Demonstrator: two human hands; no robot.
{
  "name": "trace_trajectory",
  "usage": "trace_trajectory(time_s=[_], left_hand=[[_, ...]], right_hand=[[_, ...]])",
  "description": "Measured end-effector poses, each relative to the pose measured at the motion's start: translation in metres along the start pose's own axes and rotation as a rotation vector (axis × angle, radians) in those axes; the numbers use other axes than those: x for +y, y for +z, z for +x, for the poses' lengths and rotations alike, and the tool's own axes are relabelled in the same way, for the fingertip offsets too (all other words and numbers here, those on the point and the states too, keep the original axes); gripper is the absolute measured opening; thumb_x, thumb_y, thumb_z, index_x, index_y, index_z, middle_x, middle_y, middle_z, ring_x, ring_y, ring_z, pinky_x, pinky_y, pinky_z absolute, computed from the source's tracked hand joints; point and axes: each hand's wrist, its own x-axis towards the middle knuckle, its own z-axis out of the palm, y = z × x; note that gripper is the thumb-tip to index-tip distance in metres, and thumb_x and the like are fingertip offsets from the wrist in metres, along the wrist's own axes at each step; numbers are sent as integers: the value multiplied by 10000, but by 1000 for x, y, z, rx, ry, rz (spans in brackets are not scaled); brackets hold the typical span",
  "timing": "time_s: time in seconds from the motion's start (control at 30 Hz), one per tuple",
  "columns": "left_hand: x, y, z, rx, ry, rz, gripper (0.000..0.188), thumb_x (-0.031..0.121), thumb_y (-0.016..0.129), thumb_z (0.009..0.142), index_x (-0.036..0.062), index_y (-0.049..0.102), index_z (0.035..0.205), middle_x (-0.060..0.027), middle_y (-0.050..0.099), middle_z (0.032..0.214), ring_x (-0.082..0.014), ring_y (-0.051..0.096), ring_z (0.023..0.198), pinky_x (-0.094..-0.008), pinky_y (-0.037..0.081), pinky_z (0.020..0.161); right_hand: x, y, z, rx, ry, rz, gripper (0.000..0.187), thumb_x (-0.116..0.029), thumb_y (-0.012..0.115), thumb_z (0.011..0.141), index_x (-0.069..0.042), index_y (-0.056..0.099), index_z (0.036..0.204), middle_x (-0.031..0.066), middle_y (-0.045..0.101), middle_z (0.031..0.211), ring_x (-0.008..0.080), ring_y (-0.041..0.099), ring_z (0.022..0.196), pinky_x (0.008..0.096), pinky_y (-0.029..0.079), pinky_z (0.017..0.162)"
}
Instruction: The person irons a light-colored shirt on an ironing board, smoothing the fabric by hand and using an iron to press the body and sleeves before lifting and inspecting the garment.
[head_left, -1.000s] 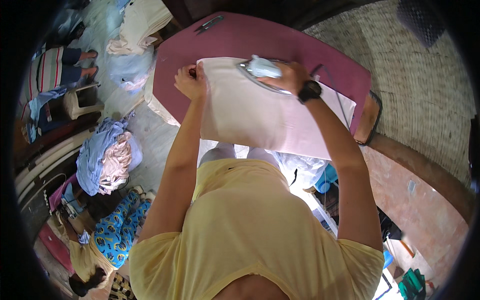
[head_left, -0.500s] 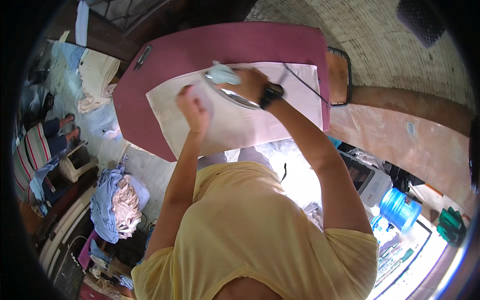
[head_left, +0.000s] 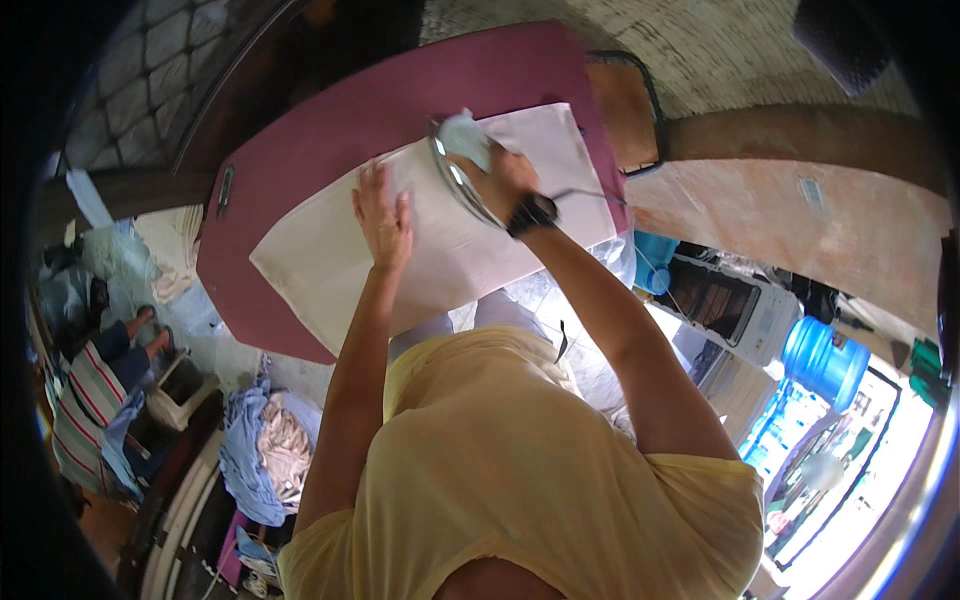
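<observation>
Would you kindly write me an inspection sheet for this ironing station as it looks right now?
Surface: maroon padded board, mostly covered.
Job's things: white cloth spread flat; iron resting on it.
Clutter: dark clip-like item at the board's left edge.
Grippers: left hand flat on the cloth; right hand gripping the iron.
Cables: iron's cord trailing right across the cloth.
Surroundings: laundry pile, blue water jug, another person's striped clothing.
</observation>
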Motion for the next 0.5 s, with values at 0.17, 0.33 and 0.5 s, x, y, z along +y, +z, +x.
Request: trace_trajectory(time_s=[0.17,0.33,0.5], left_hand=[[38,27,22,130,39,-179,500,283,405,1012,67,338,1458,-144,288,1544,-371,214,1442,-561,180,1149],[52,50,19,-108,72,176,543,356,410,1011,125,293,1488,-101,255,1566,-349,167,1460,-551,161,1162],[61,52,19,-151,71,294,562,474,394,999,198,339,1485,-66,232,1582,-340,142,1467,-548,141,1167]], right_hand=[[-27,-21,52,-174,73,58,748,-685,576,807,-6,645,1113,237,686,958,373,678,901,447,546,777],[50,-43,-20,-212,118,-73,692,-661,628,789,-30,679,1068,183,708,843,353,695,826,439,553,733],[161,-66,-79,69,311,70,670,-646,683,757,0,665,937,207,682,752,363,684,707,450,545,622]])
